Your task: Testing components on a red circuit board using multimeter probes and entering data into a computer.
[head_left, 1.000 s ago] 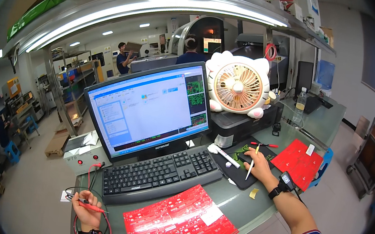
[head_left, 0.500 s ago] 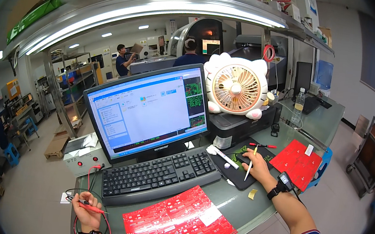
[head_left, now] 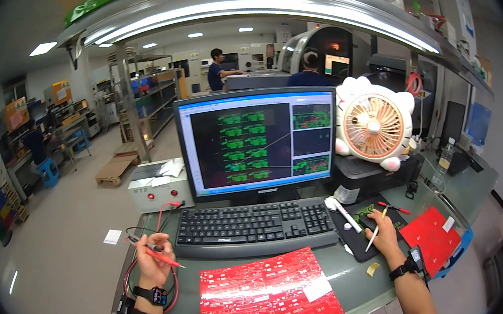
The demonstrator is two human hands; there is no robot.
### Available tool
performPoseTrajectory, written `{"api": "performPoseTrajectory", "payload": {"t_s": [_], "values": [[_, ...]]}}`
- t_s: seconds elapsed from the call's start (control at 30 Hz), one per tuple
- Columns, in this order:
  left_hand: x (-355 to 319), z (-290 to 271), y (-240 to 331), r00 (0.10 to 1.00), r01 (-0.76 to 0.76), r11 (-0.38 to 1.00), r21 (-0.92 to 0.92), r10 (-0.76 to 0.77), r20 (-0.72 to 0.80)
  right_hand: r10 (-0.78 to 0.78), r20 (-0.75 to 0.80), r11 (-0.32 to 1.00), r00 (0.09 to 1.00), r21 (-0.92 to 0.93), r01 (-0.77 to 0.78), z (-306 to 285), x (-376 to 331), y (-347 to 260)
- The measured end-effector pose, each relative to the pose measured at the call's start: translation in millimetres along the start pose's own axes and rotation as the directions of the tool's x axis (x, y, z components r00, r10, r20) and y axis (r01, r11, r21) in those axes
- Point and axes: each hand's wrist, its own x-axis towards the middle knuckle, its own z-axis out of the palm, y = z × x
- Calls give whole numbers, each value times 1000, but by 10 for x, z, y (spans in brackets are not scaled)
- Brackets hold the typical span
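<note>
Left hand (head_left: pixel 151 263): pinching red probe (head_left: pixel 158 256), surface's left edge. Right hand (head_left: pixel 383 232): pinching white pen (head_left: pixel 374 236) over black mat (head_left: pixel 361 230). Step: board (head_left: pixel 270 297) probing; next needs steady tip contact.

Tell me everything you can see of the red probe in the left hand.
The red probe is a slim, pen-shaped test probe with a glossy red plastic body that tapers to a point. It lies nearly level, tip aimed right toward the red circuit board panel but short of it. The left hand pinches it with thumb and fingers over the desk's left edge. A thin red lead loops below the hand. A black probe lies in the same grip.
</note>
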Motion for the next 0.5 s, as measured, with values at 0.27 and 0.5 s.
{"api": "performPoseTrajectory", "payload": {"t_s": [0.27, 0.5], "values": [[-21, 65, 13, 1000, 16, 994, 107, -17, 5, 3, 31, 1000, 1000, 26, -4, 0, 7, -38], [-25, 83, 13, 999, 5, 991, 131, -9, 32, 31, 61, 997, 998, 63, -35, -14, 19, -69]]}}
